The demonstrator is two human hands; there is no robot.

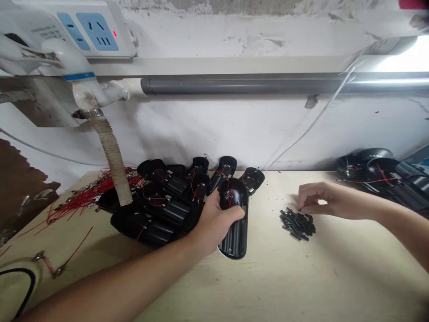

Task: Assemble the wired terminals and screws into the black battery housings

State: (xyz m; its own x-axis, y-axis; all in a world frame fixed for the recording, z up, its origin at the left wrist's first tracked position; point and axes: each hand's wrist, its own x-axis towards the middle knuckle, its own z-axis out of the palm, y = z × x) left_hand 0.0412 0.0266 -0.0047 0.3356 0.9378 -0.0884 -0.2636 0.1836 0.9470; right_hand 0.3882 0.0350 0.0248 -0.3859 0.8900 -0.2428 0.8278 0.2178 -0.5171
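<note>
Black plastic shell (pixel 237 241), red wire (pixel 231 197) already in, sits gripped by the left hand (pixel 214 221) over the table (pixel 275 277); I see the right hand (pixel 315 199) pinched beside small black pieces (pixel 297 224), can't tell whether holding one. Many remain piled; further left, more shells (pixel 157 232) show red wire too.

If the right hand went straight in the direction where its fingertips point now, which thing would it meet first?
Probably the pile of small black parts, which lies just below the right hand in the picture. Depth is unclear, so they may already touch.
</note>
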